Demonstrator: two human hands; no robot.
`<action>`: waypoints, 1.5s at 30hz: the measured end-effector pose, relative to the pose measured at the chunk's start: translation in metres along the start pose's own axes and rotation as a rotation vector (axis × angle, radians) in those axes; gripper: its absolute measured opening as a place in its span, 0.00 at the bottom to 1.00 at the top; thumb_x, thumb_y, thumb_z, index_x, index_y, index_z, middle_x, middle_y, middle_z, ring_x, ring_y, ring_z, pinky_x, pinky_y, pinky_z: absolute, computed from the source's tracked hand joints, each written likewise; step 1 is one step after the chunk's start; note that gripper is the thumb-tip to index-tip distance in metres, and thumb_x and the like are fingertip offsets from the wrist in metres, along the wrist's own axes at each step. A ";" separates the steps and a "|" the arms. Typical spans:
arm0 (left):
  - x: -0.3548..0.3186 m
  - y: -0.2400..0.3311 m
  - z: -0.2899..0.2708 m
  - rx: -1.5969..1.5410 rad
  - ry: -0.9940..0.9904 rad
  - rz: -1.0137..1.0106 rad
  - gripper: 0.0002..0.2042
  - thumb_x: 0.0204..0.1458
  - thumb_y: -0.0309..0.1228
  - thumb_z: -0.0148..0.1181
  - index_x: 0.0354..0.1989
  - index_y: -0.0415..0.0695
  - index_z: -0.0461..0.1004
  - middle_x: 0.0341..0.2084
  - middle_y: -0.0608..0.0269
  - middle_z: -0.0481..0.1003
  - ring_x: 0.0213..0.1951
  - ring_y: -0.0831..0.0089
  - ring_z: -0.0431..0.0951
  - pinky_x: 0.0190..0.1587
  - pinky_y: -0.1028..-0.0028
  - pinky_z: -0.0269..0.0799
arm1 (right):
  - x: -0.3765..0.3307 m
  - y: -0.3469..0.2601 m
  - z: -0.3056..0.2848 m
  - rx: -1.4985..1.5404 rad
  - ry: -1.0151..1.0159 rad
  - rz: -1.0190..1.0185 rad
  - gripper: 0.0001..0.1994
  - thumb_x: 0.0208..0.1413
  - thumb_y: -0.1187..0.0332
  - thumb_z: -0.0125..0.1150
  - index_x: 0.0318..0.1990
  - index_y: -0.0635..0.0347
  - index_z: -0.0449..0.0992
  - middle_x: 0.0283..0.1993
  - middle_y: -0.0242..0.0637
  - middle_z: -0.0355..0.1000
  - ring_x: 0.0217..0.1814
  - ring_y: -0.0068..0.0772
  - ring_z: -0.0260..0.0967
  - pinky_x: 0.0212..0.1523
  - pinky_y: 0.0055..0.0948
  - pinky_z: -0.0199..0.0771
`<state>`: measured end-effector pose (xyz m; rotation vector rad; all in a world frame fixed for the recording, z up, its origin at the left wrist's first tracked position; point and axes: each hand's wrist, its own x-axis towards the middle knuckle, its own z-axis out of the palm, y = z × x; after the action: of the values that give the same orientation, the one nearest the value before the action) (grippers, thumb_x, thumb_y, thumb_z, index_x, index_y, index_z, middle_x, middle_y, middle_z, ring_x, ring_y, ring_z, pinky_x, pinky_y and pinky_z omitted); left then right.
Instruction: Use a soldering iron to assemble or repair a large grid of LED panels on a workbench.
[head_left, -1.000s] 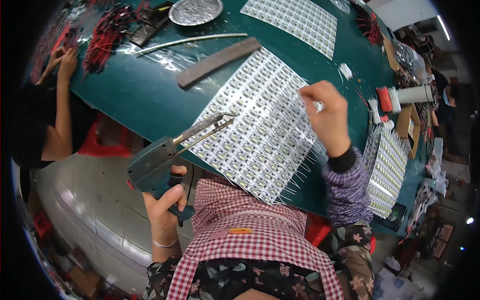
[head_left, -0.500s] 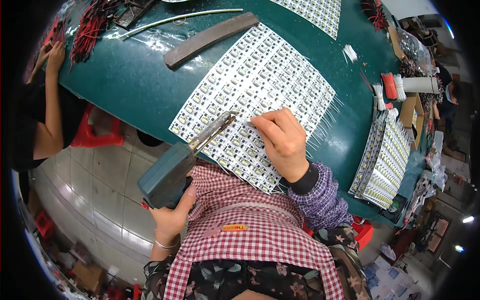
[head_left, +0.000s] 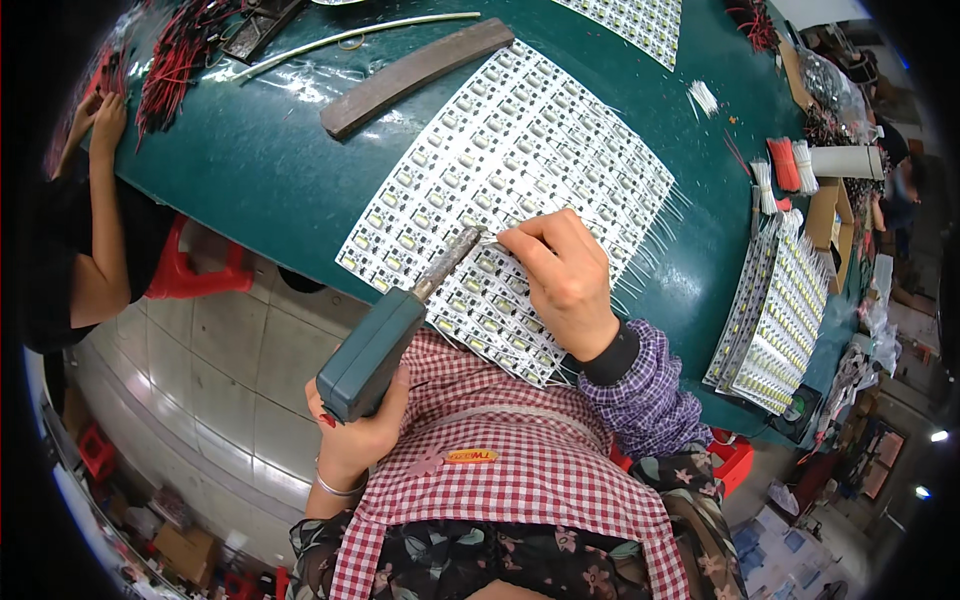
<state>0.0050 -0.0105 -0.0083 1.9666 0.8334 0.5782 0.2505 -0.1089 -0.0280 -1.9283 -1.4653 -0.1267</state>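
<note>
My left hand (head_left: 362, 435) is wrapped round the handle of a dark green gun-shaped soldering iron (head_left: 372, 352). Its tip points up and to the right, down at a white sheet of LED circuit boards (head_left: 425, 190) lying on the table. Just right of the tip, my right hand (head_left: 563, 277) pinches thumb and forefinger together over the sheet. A thin white wire seems to be between these fingers, though most of it is hidden. Many thin white wires (head_left: 655, 240) stick out along the sheet's right edge.
A brown curved bar (head_left: 420, 75) lies beyond the sheet on the green table (head_left: 250, 180). At right stand stacked LED sheets (head_left: 775, 325), with red and white wire bundles (head_left: 783, 165) behind. A co-worker's hands (head_left: 103, 120) hold red-black wires (head_left: 178, 75) at far left.
The soldering iron has rolled in my left hand and shifted right, its tip now closer to my right fingertips. My right hand has barely moved.
</note>
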 end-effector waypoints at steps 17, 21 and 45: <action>-0.020 -0.004 -0.015 -0.107 -0.072 -0.100 0.13 0.52 0.17 0.64 0.47 0.31 0.75 0.33 0.61 0.77 0.28 0.78 0.74 0.29 0.78 0.70 | 0.000 0.001 0.000 -0.037 -0.020 -0.031 0.12 0.41 0.81 0.60 0.37 0.63 0.78 0.33 0.36 0.69 0.34 0.35 0.68 0.30 0.30 0.72; -0.020 -0.008 -0.015 -0.073 -0.092 -0.037 0.14 0.52 0.17 0.64 0.48 0.30 0.75 0.34 0.60 0.77 0.28 0.78 0.74 0.29 0.78 0.71 | 0.000 -0.001 -0.001 -0.042 -0.011 -0.019 0.12 0.40 0.81 0.61 0.37 0.64 0.78 0.32 0.36 0.69 0.34 0.35 0.68 0.29 0.30 0.71; 0.001 0.004 -0.009 -0.051 -0.045 -0.048 0.08 0.44 0.19 0.67 0.34 0.35 0.80 0.29 0.57 0.78 0.25 0.68 0.79 0.29 0.75 0.74 | -0.010 -0.027 0.009 -0.066 0.050 0.085 0.12 0.43 0.83 0.69 0.38 0.62 0.81 0.27 0.34 0.66 0.29 0.34 0.65 0.27 0.31 0.66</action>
<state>0.0007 -0.0064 -0.0001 1.9012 0.8273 0.5204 0.2203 -0.1091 -0.0265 -2.0231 -1.3595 -0.1856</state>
